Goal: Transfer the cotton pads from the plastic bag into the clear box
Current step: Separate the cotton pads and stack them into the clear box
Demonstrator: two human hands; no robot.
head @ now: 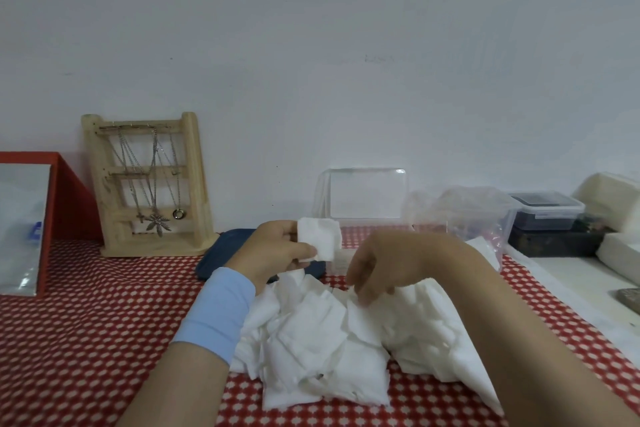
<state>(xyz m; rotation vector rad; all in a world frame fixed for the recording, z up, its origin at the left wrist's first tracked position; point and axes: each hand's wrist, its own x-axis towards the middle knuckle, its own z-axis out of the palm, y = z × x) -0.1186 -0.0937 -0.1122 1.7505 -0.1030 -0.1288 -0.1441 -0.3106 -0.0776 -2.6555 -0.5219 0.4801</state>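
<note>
A heap of white square cotton pads (322, 340) lies on the red patterned cloth right in front of me. My left hand (273, 250) holds a few stacked pads (320, 237) up above the heap, pinched between thumb and fingers. My right hand (377, 270) reaches down with curled fingers and pinches a pad at the top of the heap. The clear box (363, 196) stands open behind my hands, against the wall. A crumpled clear plastic bag (464, 215) lies to the right of the box.
A wooden jewellery stand (149, 184) with necklaces stands at the back left, beside a red-framed mirror (31, 222). A dark blue lid (225, 253) lies behind my left hand. Lidded containers (547, 215) and white foam blocks (609, 198) fill the back right.
</note>
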